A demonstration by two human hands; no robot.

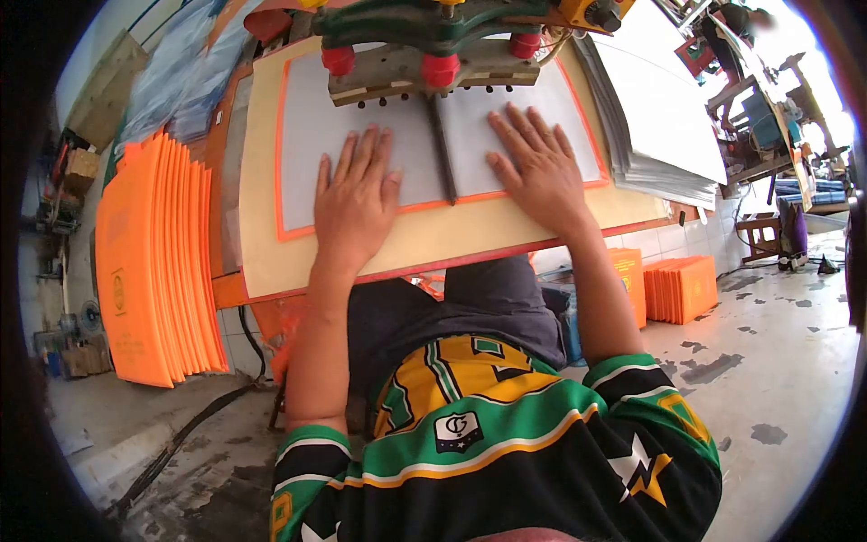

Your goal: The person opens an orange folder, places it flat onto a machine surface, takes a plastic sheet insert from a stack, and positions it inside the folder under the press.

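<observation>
An orange-edged cover with pale grey sheets [415, 167] lies spread on a cream board [257, 226]. My left hand [358, 194] rests flat on its left half, fingers spread, with nothing in it. On the right half lies my right hand [540, 172], also flat with spread fingers. Between the hands runs a dark strip [442, 149] down the middle. The metal head of a press [433, 68], with red knobs, sits just beyond my fingertips over the far edge of the sheets.
Orange folders [153, 262] stand in a row at the left, beside clear plastic sheets [181, 86]. White sheets [655, 108] are stacked at the right. More orange folders [682, 289] stand low at the right. A black cable [190, 434] crosses the floor. Another person [745, 23] is far right.
</observation>
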